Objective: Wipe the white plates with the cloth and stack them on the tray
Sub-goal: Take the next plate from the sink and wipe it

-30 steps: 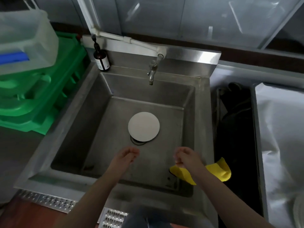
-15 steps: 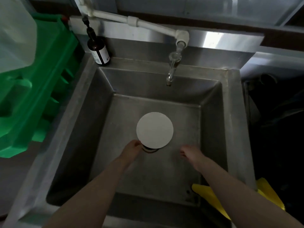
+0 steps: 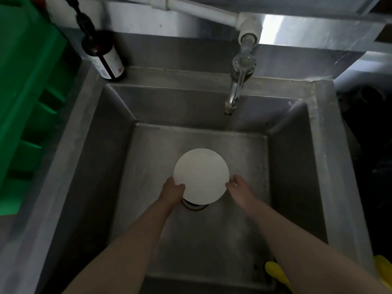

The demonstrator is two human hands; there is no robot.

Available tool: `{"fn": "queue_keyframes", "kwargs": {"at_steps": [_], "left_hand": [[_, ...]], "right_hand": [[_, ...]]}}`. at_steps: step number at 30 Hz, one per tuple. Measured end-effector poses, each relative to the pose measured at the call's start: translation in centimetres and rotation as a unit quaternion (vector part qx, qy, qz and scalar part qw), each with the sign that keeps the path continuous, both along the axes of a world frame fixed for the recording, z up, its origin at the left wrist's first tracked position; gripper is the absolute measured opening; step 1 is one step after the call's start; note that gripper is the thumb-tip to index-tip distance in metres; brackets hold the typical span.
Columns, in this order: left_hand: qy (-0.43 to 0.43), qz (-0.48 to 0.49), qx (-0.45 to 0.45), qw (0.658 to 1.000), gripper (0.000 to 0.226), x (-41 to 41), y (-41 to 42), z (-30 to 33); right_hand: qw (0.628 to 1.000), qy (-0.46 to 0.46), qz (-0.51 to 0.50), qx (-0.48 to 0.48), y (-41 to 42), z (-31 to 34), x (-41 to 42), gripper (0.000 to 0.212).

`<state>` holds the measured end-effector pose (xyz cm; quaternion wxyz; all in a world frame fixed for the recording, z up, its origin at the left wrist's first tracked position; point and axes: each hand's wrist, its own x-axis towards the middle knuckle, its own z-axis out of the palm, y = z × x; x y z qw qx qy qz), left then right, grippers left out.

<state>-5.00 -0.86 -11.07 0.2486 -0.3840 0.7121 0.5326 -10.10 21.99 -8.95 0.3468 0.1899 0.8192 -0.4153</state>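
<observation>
Down in sink [image 3: 318,145]: both hands have reached the plate [image 3: 201,177].
Left hand [image 3: 172,190]: grip closed on near-left rim.
Right hand [image 3: 238,184]: open fingers touching right rim.
Cloth [image 3: 273,272]: left behind the right arm; wiping not begun.

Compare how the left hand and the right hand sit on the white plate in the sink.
The left hand grips the white plate at its lower-left edge, thumb on top; the right hand only touches the lower-right edge with its fingertips. Left fingers curl under; right fingers look straighter. Both reach down into the sink.
</observation>
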Motion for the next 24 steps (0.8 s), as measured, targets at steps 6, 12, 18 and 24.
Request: {"fn": "queue_keyframes", "kwargs": {"at_steps": [6,12,18,24], "left_hand": [[0.012,0.013,0.024,1.0,0.066,-1.0,0.4,1.9],[0.013,0.03,0.031,0.999,0.06,-1.0,-0.4,1.0],[0.012,0.061,0.033,0.997,0.065,-0.5,-0.7,0.5],[-0.005,0.071,0.011,0.997,0.036,0.9,0.1,0.7]], "right_hand": [[0.999,0.02,-0.032,-0.034,-1.0,-1.0,-0.5,0.037],[0.994,0.0,-0.089,-0.071,-0.9,-1.9,-0.7,0.028],[0.988,-0.026,-0.123,-0.087,-0.2,-3.4,-1.0,0.035],[0.99,-0.034,-0.114,-0.074,0.4,-3.4,0.4,0.012]]}}
